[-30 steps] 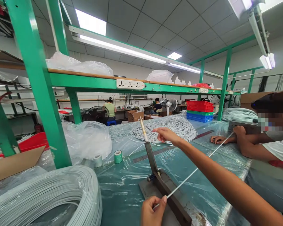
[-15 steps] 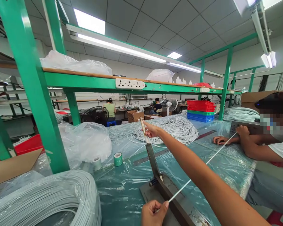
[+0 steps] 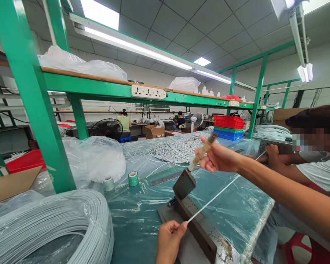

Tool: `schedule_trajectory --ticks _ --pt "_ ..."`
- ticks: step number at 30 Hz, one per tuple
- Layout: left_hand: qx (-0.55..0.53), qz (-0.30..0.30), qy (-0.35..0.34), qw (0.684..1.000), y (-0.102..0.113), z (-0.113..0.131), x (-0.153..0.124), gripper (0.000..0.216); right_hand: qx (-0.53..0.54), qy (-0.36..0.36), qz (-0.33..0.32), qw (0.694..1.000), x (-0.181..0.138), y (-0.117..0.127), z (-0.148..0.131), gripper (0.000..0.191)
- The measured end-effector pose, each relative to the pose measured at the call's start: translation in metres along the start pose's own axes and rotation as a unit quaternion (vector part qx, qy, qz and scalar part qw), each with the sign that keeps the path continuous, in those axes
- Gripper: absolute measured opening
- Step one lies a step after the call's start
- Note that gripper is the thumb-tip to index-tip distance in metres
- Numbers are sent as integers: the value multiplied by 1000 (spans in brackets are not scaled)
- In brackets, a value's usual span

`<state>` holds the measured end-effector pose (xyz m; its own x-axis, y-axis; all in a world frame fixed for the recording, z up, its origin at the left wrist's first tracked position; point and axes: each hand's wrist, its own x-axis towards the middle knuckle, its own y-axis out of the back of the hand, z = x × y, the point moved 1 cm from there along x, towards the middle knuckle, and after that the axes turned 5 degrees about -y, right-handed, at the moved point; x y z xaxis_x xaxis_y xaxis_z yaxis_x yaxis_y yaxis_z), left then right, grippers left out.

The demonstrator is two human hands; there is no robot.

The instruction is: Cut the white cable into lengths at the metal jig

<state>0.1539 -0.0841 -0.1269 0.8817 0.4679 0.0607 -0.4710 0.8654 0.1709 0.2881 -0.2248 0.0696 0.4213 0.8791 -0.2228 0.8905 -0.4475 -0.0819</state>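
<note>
A thin white cable (image 3: 213, 200) is pinched between the thumb and fingers of my left hand (image 3: 171, 236), low in the middle of the view. It stretches taut to the upper right, passing behind my right forearm towards a co-worker's hand (image 3: 271, 149). My right hand (image 3: 218, 157) is loosely around the worn handle (image 3: 203, 151) of a metal lever cutter (image 3: 184, 184), its fingers partly spread. The cutter's arm is raised and leans right over its dark base bar (image 3: 199, 233). My left hand is beside this bar.
A large cable coil (image 3: 99, 220) lies at the lower left, another coil (image 3: 167, 148) behind the cutter. Tape rolls (image 3: 133, 179) and a steel ruler (image 3: 165, 178) lie on the film-covered table. A green post (image 3: 55, 146) rises at left; stacked trays (image 3: 228, 127) stand behind.
My right hand has swung the cutter's handle to the right and slightly down. The cable is still in my left hand, and the view has shifted a little.
</note>
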Motion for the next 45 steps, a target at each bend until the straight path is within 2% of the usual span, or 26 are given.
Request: schedule_trajectory --ticks 3,6,8,12,15,22,26,28,30,32,34,37,41,45 --pt "7 -6 12 1000 1 2 2 50 -9 -24 5 1000 -46 -8 33 31" --pt "10 -2 6 1000 0 3 4 47 14 -58 35 998 -75 -17 62 22" --pt "13 -1 3 1000 -1 2 4 46 38 -81 56 994 -86 -21 77 26" --pt "22 1 -7 1000 0 -2 3 44 64 -115 68 989 -97 -27 96 51" --pt "28 -3 -16 999 0 -6 3 43 74 -141 80 984 -102 -30 104 56" --pt "73 -50 -68 994 4 0 -3 40 23 -154 96 983 -97 -36 102 42" --pt "233 -55 -131 962 4 15 -13 28 -43 -161 87 982 -92 -40 101 19" --pt "305 -52 -140 940 2 20 -14 26 -62 -165 97 980 -92 -42 100 16" --pt "256 -50 -119 958 0 21 -11 20 -62 -173 110 977 -93 -43 98 17" --pt "144 -60 -75 985 -3 18 -5 18 -62 -177 113 976 -93 -43 96 17" --pt "60 -86 -16 994 -7 13 1 25 -65 -180 113 975 -93 -43 94 20" --pt "32 -94 29 995 -11 8 6 42 -65 -194 116 972 -92 -44 93 24" --pt "20 -38 13 999 -14 5 5 57 -63 -210 106 970 -93 -45 95 25" --pt "30 -25 -21 999 -15 3 4 56 -60 -207 99 971 -94 -47 96 21"
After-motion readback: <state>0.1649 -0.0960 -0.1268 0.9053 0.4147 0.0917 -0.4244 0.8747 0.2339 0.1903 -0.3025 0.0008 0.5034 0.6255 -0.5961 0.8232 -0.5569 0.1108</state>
